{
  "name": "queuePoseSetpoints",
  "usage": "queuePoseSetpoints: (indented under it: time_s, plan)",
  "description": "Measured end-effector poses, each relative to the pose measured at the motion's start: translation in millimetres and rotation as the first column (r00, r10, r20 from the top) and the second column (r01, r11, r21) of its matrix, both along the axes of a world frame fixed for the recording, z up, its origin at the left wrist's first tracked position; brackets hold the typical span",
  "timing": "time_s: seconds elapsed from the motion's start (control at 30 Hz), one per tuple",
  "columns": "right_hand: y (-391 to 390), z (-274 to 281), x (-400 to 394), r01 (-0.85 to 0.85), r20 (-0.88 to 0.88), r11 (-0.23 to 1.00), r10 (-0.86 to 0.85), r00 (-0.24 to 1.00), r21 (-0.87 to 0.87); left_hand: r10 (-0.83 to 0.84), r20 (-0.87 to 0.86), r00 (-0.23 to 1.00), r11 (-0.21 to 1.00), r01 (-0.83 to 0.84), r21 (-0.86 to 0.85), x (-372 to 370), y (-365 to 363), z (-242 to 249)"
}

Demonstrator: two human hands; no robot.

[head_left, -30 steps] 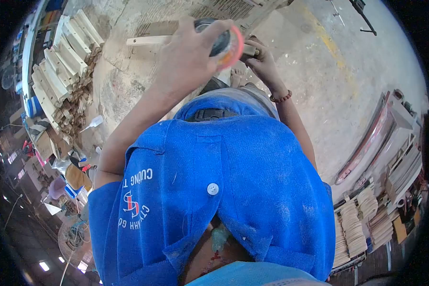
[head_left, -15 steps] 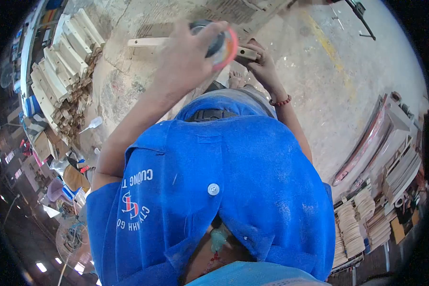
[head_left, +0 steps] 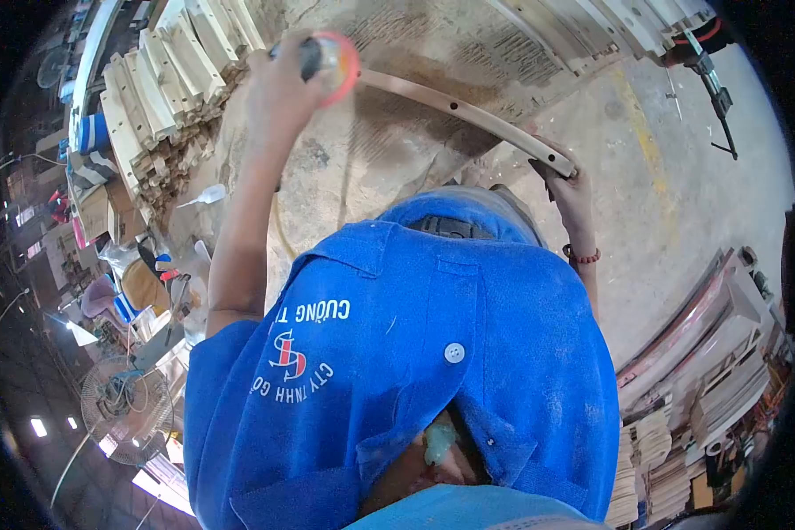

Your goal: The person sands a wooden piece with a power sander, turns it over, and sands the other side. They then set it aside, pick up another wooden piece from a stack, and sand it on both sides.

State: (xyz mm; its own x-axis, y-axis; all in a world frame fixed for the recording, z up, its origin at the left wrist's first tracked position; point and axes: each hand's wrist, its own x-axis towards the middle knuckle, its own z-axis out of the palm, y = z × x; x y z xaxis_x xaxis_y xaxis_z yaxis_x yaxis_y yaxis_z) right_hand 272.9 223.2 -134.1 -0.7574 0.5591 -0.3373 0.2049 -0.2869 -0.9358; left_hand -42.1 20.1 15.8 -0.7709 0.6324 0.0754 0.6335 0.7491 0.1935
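My left hand [head_left: 278, 102] is wrapped round a disc sander [head_left: 337, 71] with a black body and a red-orange rim, slightly blurred by motion. The sander overlaps the left end of a long, curved wooden slat [head_left: 468, 110] with dark round holes along it. The slat slants down to the right across the space in front of me. My right hand [head_left: 576, 199], with a red bead bracelet at the wrist, grips the slat's right end, fingers around its underside. A thin yellowish hose [head_left: 283, 228] hangs below my left forearm.
Curved wooden parts [head_left: 159, 84] are stacked at the upper left, and more slats [head_left: 583, 31] lie at the top right beside a black metal bar tool [head_left: 718, 93]. A white bottle [head_left: 208, 194] lies on the concrete floor. A fan [head_left: 128, 411] stands lower left; stacked wood [head_left: 649, 455] lies lower right.
My left hand has carried the sander leftward to the slat's far end. My right hand, holding the slat, is farther right and lower. The whole view has shifted, showing more slats at the top.
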Motion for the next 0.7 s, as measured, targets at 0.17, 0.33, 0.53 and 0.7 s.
queuePoseSetpoints:
  time_s: [0.17, 0.33, 0.53, 0.7]
  plan:
    - [14, 40, 1, -0.174, 0.106, 0.748, 0.138, 0.985, 0.640, -0.017, 0.014, 1.000, 0.999, 0.017, 0.030, 7, -6, 23]
    - [8, 61, -40, -0.579, 0.573, 0.394, 0.147, 0.806, 0.714, -0.401, 0.341, 0.850, 0.914, 0.396, 0.086, 63, 60, 20]
    - [-2, 57, -41, -0.591, 0.603, 0.308, 0.065, 0.795, 0.746, -0.419, 0.303, 0.856, 0.887, 0.457, -0.067, 66, 78, 20]
    - [-8, 66, -43, -0.582, 0.611, 0.336, 0.022, 0.791, 0.741, -0.303, 0.123, 0.945, 0.952, 0.296, 0.070, -19, 42, -16]
